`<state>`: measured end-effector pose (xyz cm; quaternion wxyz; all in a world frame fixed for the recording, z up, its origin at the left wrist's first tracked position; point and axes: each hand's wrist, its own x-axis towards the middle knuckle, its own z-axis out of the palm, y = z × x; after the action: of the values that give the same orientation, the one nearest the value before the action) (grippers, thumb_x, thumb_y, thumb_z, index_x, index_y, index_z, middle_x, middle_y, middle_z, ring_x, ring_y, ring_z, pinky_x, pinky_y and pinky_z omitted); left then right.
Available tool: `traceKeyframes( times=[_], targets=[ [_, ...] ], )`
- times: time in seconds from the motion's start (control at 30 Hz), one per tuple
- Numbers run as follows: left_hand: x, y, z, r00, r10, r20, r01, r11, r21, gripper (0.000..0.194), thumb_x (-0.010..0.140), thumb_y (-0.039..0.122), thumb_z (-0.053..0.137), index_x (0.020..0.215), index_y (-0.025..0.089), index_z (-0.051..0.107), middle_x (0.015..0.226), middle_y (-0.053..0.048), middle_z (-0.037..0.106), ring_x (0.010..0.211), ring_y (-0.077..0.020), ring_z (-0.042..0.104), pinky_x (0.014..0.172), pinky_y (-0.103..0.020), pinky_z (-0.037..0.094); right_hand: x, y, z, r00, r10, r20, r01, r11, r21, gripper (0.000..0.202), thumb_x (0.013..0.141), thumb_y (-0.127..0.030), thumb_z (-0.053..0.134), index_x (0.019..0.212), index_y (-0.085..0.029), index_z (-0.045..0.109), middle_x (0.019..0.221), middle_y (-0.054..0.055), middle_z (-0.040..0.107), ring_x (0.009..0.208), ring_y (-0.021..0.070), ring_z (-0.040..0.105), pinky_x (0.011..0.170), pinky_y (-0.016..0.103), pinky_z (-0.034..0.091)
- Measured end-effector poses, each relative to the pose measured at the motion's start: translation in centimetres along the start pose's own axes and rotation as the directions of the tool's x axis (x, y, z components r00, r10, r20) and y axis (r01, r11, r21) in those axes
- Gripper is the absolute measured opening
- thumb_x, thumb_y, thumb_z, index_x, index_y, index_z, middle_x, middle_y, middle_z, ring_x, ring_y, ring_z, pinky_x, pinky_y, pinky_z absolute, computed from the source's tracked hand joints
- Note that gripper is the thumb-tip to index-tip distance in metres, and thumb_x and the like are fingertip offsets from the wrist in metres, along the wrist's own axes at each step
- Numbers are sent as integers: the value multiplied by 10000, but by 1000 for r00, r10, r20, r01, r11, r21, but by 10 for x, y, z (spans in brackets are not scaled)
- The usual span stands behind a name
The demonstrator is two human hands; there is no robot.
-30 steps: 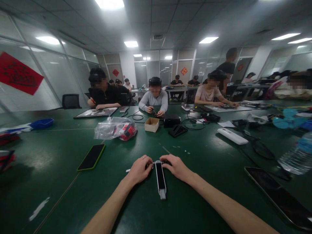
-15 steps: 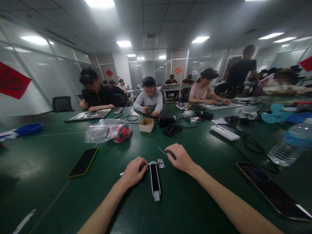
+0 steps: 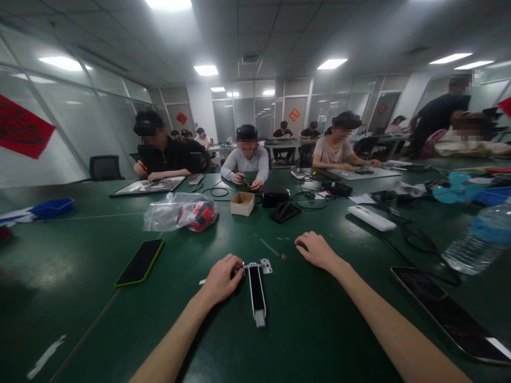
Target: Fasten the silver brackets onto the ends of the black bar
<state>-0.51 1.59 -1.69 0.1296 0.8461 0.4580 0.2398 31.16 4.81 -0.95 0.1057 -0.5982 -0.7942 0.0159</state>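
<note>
My left hand (image 3: 225, 277) rests on the table with its fingers curled in on the left end of a small metal bracket (image 3: 266, 266); that end is hidden under the fingertips. The bracket's right plate, with holes, stays uncovered. Joined to it or lying against it is a narrow bar-shaped device (image 3: 257, 292) with a black face, a white frame and a pale block at its near end. Out to the right, my right hand (image 3: 317, 250) is open and low over the table, fingers loosely bent and holding nothing visible. Between the hands lies a tiny metal piece (image 3: 283, 256).
A green-edged phone (image 3: 140, 262) lies left, a larger phone (image 3: 447, 314) right, near a water bottle (image 3: 477, 239). Ahead are a plastic bag (image 3: 167, 213), a small box (image 3: 242, 204), a black stand (image 3: 285, 211) and a white device (image 3: 371, 218). Several people sit beyond.
My right hand has moved right, away from the bracket, uncovering the tiny metal piece. My left hand stays at the bracket. The view has shifted slightly; a standing person in the background moved right.
</note>
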Motion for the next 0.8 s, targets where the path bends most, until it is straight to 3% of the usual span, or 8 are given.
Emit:
traceKeyframes(
  times=[0.17,0.27,0.43,0.6,0.8],
  targets=[
    [-1,2,0,1000,2,-2,-2,1000,0,129,853,251,466,899,185,566,857,-39,584,756,-166,550,684,-278,424,-2,-4,-3,1000,-3,-9,3,1000,-11,277,864,-307,443,1028,-190,632,1051,107,616,988,241,513,833,372,394],
    [-1,3,-1,1000,3,-7,-3,1000,-2,125,852,244,465,897,185,566,869,-40,588,764,-166,555,695,-281,425,-4,-13,-7,996,-78,-44,78,997,12,289,851,-316,469,1076,-204,611,1090,91,601,1012,233,504,847,376,390],
    [-1,4,-2,1000,0,0,0,1000,18,119,852,234,466,896,186,566,865,-38,589,759,-166,557,686,-279,423,-7,-38,-7,980,-195,35,193,979,65,241,856,-371,482,968,-230,643,932,59,632,881,206,541,778,348,409],
    [0,5,-2,1000,0,2,0,1000,26,121,849,233,465,893,187,568,860,-36,585,765,-164,555,682,-272,423,-6,-45,-4,975,-219,32,215,971,100,171,857,-246,480,870,-196,643,888,72,629,863,195,544,764,320,422],
    [0,6,-2,1000,-8,20,8,999,33,119,856,232,458,903,189,559,863,-31,584,764,-159,550,694,-274,420,-9,-54,-1,985,-172,-26,172,938,300,171,851,-253,479,900,-190,631,872,55,624,806,170,558,720,306,445]
  ],
)
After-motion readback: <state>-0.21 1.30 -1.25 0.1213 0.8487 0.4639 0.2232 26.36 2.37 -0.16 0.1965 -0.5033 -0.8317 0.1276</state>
